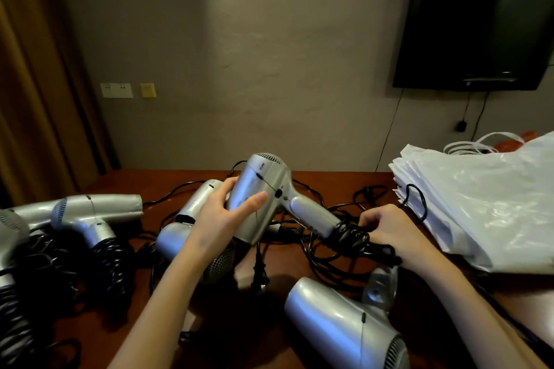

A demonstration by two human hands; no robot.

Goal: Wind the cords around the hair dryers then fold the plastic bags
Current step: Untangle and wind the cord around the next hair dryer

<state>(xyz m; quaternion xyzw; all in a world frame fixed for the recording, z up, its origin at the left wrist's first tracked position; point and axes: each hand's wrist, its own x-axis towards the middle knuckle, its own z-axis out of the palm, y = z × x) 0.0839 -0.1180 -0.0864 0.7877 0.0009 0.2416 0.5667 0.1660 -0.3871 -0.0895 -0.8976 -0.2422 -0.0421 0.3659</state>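
My left hand grips the barrel of a silver hair dryer held above the table's middle, handle pointing right and down. Its black cord is looped in several turns around the end of the handle. My right hand is closed on that cord next to the wraps. Loose black cord trails over the table beneath. A stack of white plastic bags lies at the right.
Two silver dryers with wound cords lie at the left. Other dryers lie behind my left hand, under it, and near the front. The wooden table meets a wall with a mounted TV.
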